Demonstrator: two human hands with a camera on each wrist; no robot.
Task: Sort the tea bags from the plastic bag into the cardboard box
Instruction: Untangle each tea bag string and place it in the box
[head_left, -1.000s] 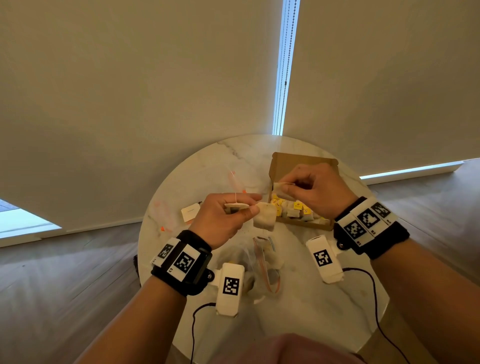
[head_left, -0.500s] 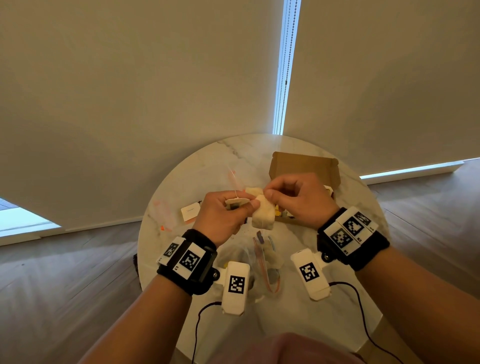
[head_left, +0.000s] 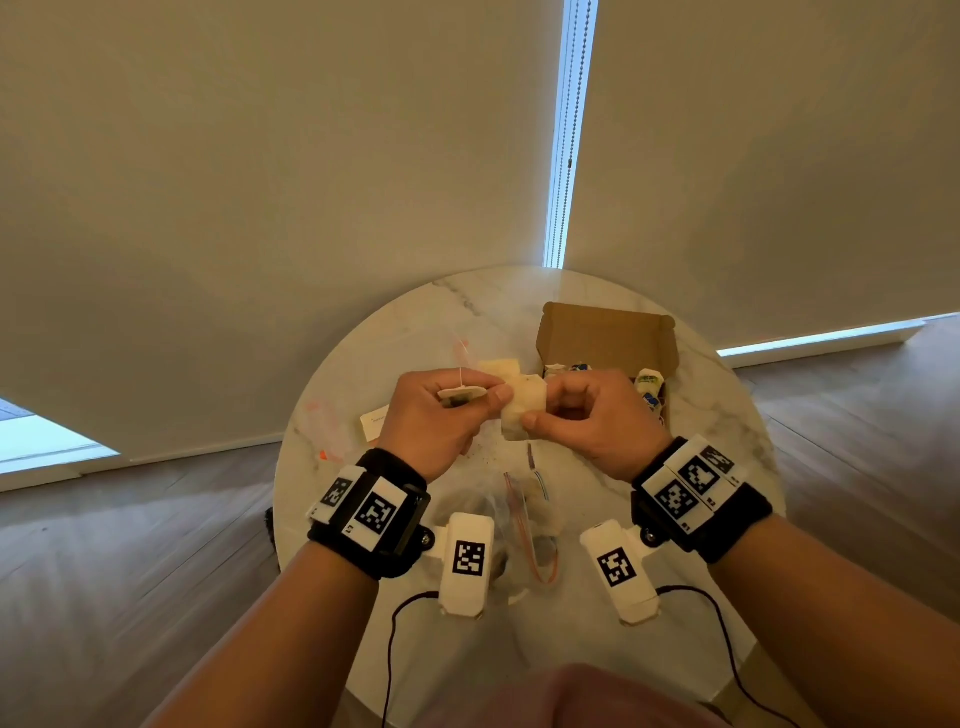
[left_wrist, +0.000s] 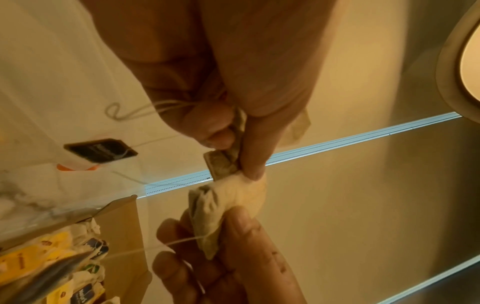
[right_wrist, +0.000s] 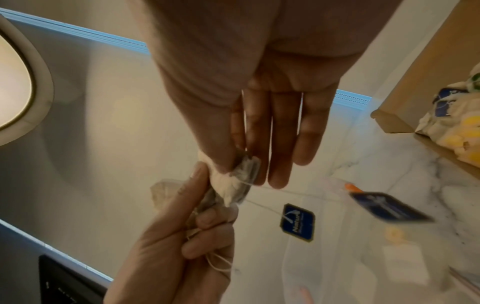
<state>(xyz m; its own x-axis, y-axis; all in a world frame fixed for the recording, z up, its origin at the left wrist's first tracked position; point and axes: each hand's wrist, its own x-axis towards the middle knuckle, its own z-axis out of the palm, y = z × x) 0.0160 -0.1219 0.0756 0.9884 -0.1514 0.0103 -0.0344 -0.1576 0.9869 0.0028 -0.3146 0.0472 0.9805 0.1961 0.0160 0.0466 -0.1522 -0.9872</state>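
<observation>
Both hands (head_left: 436, 410) (head_left: 592, 415) pinching — tea bags (head_left: 524, 410), tight grip

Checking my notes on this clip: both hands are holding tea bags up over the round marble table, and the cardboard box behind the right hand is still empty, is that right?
Not quite. The cardboard box is not empty: the right wrist view shows tea bags with yellow and blue tags lying in it. The rest holds: the left hand and right hand hold tea bags above the round marble table.
</observation>
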